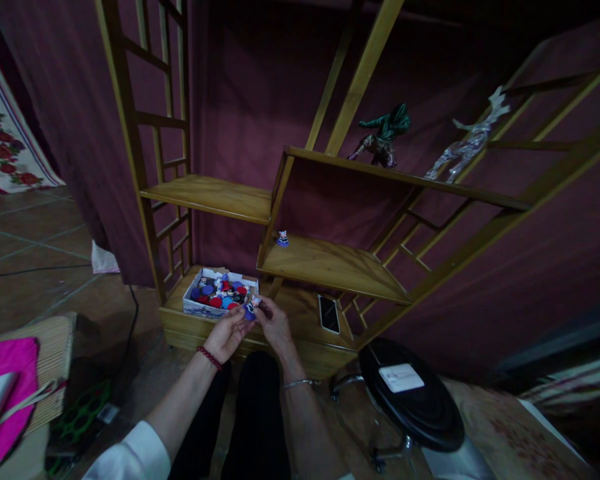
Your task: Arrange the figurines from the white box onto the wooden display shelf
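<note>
Just above my knees, my left hand (229,331) and right hand (276,325) pinch a small figurine (251,307) together, fingers closed on it. Beyond sits the white box (220,294) of colourful pieces; farther up, another tiny figure (283,239) on the shelf (330,265).

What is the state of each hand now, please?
Left hand: closed on the small figurine, fingertips together with the right.
Right hand: closed on the same small figurine.
</note>
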